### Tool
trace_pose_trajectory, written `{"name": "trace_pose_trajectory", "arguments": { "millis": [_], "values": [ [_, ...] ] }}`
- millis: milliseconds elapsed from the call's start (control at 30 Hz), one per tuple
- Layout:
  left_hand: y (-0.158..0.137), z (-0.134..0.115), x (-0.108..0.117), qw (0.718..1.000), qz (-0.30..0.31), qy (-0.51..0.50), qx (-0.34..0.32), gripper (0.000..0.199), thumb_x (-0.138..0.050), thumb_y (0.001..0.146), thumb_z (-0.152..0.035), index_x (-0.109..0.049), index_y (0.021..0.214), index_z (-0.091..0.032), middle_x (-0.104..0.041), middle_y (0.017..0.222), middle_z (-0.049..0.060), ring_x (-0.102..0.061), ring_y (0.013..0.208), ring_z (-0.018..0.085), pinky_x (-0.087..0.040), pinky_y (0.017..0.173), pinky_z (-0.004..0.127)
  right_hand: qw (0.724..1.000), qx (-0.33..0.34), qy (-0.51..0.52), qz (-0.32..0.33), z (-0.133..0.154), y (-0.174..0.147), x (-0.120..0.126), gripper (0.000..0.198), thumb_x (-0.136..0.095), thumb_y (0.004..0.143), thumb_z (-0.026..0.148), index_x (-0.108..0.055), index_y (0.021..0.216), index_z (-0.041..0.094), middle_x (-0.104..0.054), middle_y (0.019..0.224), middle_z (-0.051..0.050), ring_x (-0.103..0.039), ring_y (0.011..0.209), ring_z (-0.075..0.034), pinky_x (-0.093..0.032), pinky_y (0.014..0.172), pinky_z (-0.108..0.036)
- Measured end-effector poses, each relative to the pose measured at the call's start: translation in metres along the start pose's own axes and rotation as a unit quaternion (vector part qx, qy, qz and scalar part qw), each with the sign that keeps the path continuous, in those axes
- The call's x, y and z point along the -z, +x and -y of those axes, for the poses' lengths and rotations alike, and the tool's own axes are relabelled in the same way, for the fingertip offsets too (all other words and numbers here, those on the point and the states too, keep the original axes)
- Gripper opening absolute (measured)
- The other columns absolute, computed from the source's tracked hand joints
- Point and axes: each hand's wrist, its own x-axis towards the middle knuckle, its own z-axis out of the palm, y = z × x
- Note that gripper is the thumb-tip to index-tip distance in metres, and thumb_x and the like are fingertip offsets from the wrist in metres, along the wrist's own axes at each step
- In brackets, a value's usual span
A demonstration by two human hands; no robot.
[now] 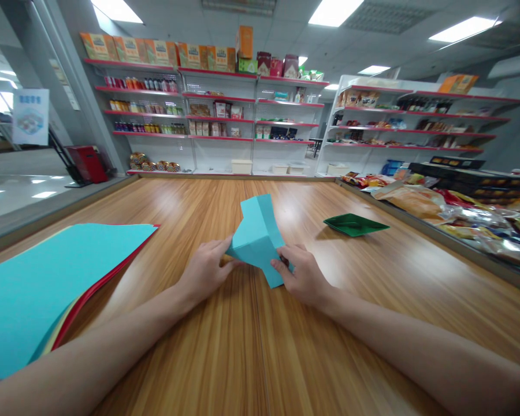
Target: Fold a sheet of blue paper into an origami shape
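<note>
A partly folded sheet of light-blue paper is held up between both hands, over the middle of the wooden table. My left hand pinches its left corner between thumb and fingers. On the lower right edge, my right hand grips the paper, thumb in front and fingers curled behind. Creases run across the paper, with one flap standing upward and another pointing down. To the right lies a green folded paper boat, apart from both hands.
Blue, red and cream paper sheets lie stacked at the table's left. Packaged snacks and black boxes crowd beyond the raised right edge. Stocked shelves stand behind the table, and a red box sits on the floor at left.
</note>
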Motion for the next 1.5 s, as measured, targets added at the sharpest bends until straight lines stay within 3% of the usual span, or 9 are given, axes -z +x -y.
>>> {"name": "trace_pose_trajectory", "arguments": {
  "millis": [233,367,500,700,833,967,1067,1233,1500],
  "values": [
    [0.003,0.001,0.001,0.920,0.039,-0.338,0.196,0.040,-0.066,0.076,-0.047,-0.065,0.089,-0.010,-0.071,0.084,0.008,-0.066,0.074,0.021,-0.053,0.063,0.029,0.998,0.045,-0.001,0.037,0.008,0.000,0.002,0.020,-0.049,0.088,0.022,-0.054,0.069,0.017,-0.059,0.068,-0.002,-0.055,0.070,-0.017,-0.033,0.073,-0.032],
    [0.003,0.005,-0.001,0.891,0.057,-0.384,0.237,0.039,-0.073,0.070,-0.044,-0.067,0.088,-0.010,-0.072,0.087,0.009,-0.067,0.076,0.023,-0.054,0.068,0.033,0.998,0.038,-0.007,0.042,0.012,0.000,0.003,0.010,-0.054,0.086,0.024,-0.062,0.083,0.017,-0.061,0.071,-0.003,-0.056,0.073,-0.018,-0.035,0.077,-0.035],
    [0.004,0.005,-0.003,0.891,0.075,-0.377,0.240,0.038,-0.073,0.069,-0.042,-0.068,0.089,-0.010,-0.072,0.089,0.010,-0.068,0.074,0.022,-0.054,0.066,0.032,0.998,0.050,-0.022,0.017,0.015,0.001,0.005,0.040,-0.059,0.082,0.026,-0.055,0.121,0.018,-0.060,0.096,-0.009,-0.054,0.093,-0.023,-0.036,0.083,-0.038],
    [0.004,0.003,0.005,0.847,0.217,-0.423,0.238,0.037,-0.073,0.070,-0.040,-0.067,0.091,-0.009,-0.072,0.085,0.010,-0.067,0.072,0.022,-0.053,0.066,0.032,0.982,0.178,-0.013,0.059,0.018,-0.003,0.011,0.025,-0.057,0.084,0.030,-0.068,0.105,0.023,-0.059,0.073,-0.004,-0.051,0.076,-0.020,-0.034,0.079,-0.040],
    [0.003,0.003,0.001,0.909,0.248,-0.289,0.169,0.033,-0.070,0.072,-0.040,-0.067,0.088,-0.012,-0.070,0.076,0.005,-0.065,0.071,0.021,-0.051,0.061,0.029,0.964,0.229,0.012,0.138,0.016,-0.006,0.010,0.018,-0.054,0.085,0.027,-0.070,0.090,0.022,-0.056,0.057,0.000,-0.050,0.066,-0.017,-0.033,0.076,-0.037],
    [0.000,0.003,-0.007,0.984,0.096,-0.068,0.130,0.037,-0.061,0.079,-0.035,-0.063,0.110,-0.014,-0.069,0.083,0.004,-0.064,0.069,0.020,-0.052,0.064,0.032,0.953,0.216,0.032,0.210,0.015,-0.005,0.007,0.022,-0.049,0.088,0.023,-0.068,0.077,0.021,-0.055,0.055,0.001,-0.051,0.061,-0.013,-0.035,0.074,-0.032],
    [-0.005,-0.005,-0.008,0.994,-0.007,0.102,0.031,0.038,-0.054,0.084,-0.028,-0.059,0.118,-0.013,-0.063,0.112,0.013,-0.060,0.100,0.026,-0.048,0.089,0.041,0.950,0.205,0.033,0.235,0.015,-0.003,0.008,0.027,-0.046,0.090,0.022,-0.066,0.072,0.020,-0.056,0.055,0.001,-0.051,0.060,-0.014,-0.037,0.072,-0.030],
    [-0.011,-0.013,-0.012,0.977,0.132,0.129,-0.104,0.037,-0.043,0.092,-0.027,-0.059,0.121,-0.012,-0.056,0.129,0.015,-0.049,0.122,0.028,-0.041,0.101,0.046,0.934,0.204,0.126,0.266,0.019,-0.003,0.010,0.024,-0.047,0.088,0.024,-0.070,0.086,0.019,-0.064,0.064,-0.003,-0.055,0.063,-0.015,-0.041,0.069,-0.030],
    [-0.008,-0.002,-0.009,0.966,0.217,0.076,-0.115,0.032,-0.048,0.092,-0.030,-0.061,0.121,-0.024,-0.048,0.138,0.008,-0.040,0.130,0.027,-0.036,0.104,0.050,0.966,0.110,0.150,0.182,0.014,0.000,0.004,0.029,-0.048,0.087,0.024,-0.072,0.071,0.017,-0.059,0.055,-0.002,-0.052,0.056,-0.013,-0.038,0.064,-0.030]
  ]
}}
